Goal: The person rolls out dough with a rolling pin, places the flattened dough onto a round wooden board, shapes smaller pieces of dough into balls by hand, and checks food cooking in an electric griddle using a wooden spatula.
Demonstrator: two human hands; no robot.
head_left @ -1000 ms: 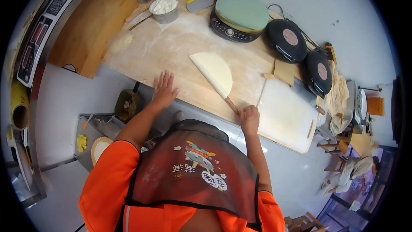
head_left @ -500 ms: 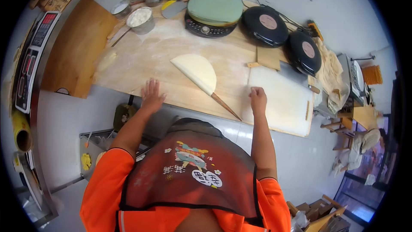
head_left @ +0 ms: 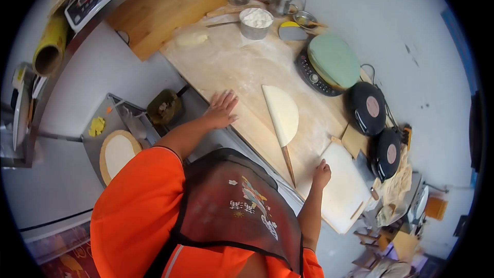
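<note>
A pale, thin dough sheet (head_left: pixel 285 116) lies folded into a half-round on the floured wooden board (head_left: pixel 242 72). From its near end sticks out the tapered handle of a wooden rolling pin (head_left: pixel 288 166); the dough hides the rest. My left hand (head_left: pixel 221 109) rests at the board's front edge, fingers spread, left of the dough and apart from it. Curled into a fist with nothing visible in it, my right hand (head_left: pixel 322 174) is at the near left part of a white cutting board (head_left: pixel 339 188), to the right of the pin handle.
A bowl of flour (head_left: pixel 256 23) and a yellow-and-grey scraper (head_left: pixel 293 31) stand at the back. Along the right are a green-topped round griddle (head_left: pixel 334 62) and two black round electric pans (head_left: pixel 366 107). A small dough lump (head_left: pixel 191 38) lies far left.
The view has turned toward the left, so the table appears tilted in the picture. Both hands keep about the same places, and the dough and rolling pin have not visibly moved on the board.
</note>
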